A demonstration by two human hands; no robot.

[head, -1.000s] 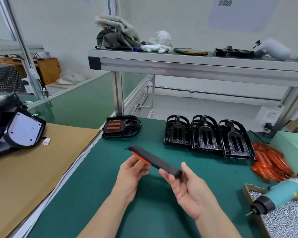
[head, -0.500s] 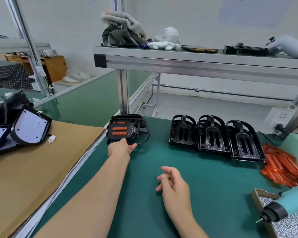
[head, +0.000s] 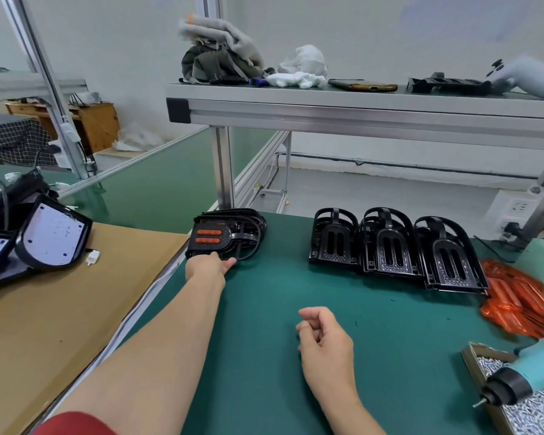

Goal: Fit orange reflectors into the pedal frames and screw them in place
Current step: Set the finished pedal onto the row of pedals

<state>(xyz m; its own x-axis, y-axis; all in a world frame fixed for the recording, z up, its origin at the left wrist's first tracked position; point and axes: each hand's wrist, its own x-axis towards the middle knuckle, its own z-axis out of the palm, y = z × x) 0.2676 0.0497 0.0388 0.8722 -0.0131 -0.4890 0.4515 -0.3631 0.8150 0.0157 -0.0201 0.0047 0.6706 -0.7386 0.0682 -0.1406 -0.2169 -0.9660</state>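
Two orange reflectors (head: 208, 236) sit seated in the finished pedal (head: 233, 227), which lies on what looks like a small stack at the far left edge of the green mat (head: 264, 309). The left hand (head: 208, 267) is at this pedal's near edge, thumb out to the right. Its fingers are hidden behind the knuckles, so I cannot tell whether it grips or merely touches. The right hand (head: 325, 339) hovers over the mat, fingers loosely curled, holding nothing. By my reading, one pedal is being set aside as done. The next move calls for an empty frame from the row of three pedal frames (head: 387, 243), a piece from the loose reflector pile (head: 515, 296), then the teal screwdriver (head: 528, 372) lying across the screw tray (head: 471, 359).
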